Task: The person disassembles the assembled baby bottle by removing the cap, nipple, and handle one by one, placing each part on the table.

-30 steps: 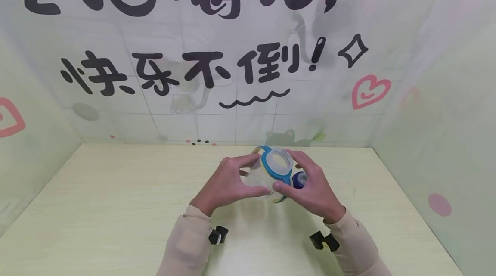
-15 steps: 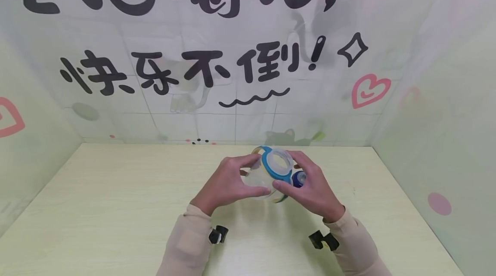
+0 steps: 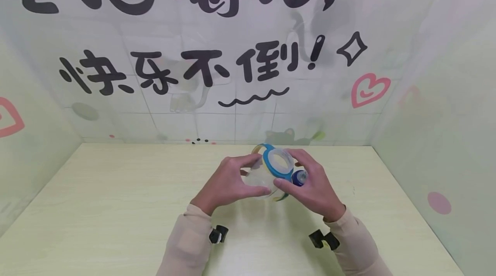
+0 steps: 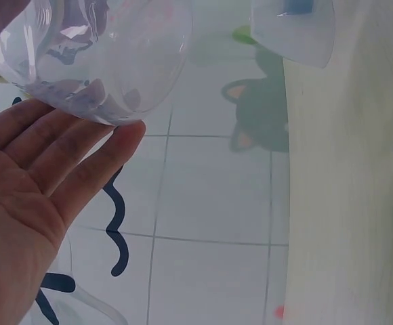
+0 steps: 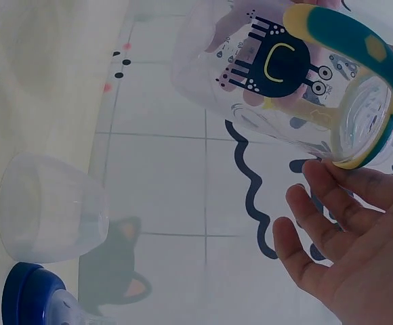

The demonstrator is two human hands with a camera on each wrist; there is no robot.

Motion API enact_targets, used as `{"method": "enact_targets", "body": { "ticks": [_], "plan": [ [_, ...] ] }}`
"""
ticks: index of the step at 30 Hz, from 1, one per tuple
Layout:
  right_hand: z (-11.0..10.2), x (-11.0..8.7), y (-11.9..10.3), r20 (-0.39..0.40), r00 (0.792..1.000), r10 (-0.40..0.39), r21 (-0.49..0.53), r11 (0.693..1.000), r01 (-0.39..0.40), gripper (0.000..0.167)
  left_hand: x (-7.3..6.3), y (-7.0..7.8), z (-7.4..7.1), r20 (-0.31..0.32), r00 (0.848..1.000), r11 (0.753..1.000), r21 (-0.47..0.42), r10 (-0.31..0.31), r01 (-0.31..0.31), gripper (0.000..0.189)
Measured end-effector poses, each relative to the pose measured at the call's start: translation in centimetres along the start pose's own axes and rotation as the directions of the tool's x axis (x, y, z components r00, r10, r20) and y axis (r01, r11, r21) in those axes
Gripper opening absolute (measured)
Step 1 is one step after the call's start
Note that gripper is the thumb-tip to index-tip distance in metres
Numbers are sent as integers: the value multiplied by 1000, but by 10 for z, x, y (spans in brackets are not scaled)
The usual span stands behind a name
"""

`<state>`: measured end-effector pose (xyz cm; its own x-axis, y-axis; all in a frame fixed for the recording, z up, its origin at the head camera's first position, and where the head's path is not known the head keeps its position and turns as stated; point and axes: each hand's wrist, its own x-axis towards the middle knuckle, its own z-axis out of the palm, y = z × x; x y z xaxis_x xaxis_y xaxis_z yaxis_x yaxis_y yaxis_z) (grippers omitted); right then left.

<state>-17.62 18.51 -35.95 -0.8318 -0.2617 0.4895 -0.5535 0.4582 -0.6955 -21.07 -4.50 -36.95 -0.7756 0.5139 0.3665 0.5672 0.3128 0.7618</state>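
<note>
Both hands hold a clear baby bottle (image 3: 258, 183) tilted above the table, its open mouth facing up and to the right. The left hand (image 3: 226, 183) grips the bottle's body near the base between thumb and fingers. At the neck, the right hand (image 3: 315, 187) has its thumb and fingertips around a blue and yellow handle ring (image 3: 274, 167). In the right wrist view the ring's curved handle (image 5: 359, 40) arches beside the bottle, which bears a dark cartoon print (image 5: 274, 64). Fingertips of the left hand (image 4: 54, 149) touch the clear wall in the left wrist view.
A blue collar with a clear teat (image 5: 34, 294) stands on the table behind the right hand. Next to it is a translucent dome cap (image 5: 54, 210). A printed back wall (image 3: 193, 125) and side walls border the pale wooden table (image 3: 135, 198).
The handle ring and bottle neck have shifted very slightly up and right, and the right thumb with them. The left hand keeps its grip nearly still.
</note>
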Motion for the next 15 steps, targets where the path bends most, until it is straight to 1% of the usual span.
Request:
{"method": "enact_targets", "body": {
  "ticks": [3,11,15],
  "plan": [
    [-2,1,0,-17,1000,-9,-16,1000,9,57,1,0,1,0,1000,1000,-1,0,0,67],
    [-9,2,-1,-43,999,-30,-26,999,29,57,1,0,1,-4,1000,1000,4,-6,6,73],
    [-13,2,0,-63,997,-39,-39,999,36,56,1,0,1,-7,1000,1000,5,3,-3,72]
  ]
}}
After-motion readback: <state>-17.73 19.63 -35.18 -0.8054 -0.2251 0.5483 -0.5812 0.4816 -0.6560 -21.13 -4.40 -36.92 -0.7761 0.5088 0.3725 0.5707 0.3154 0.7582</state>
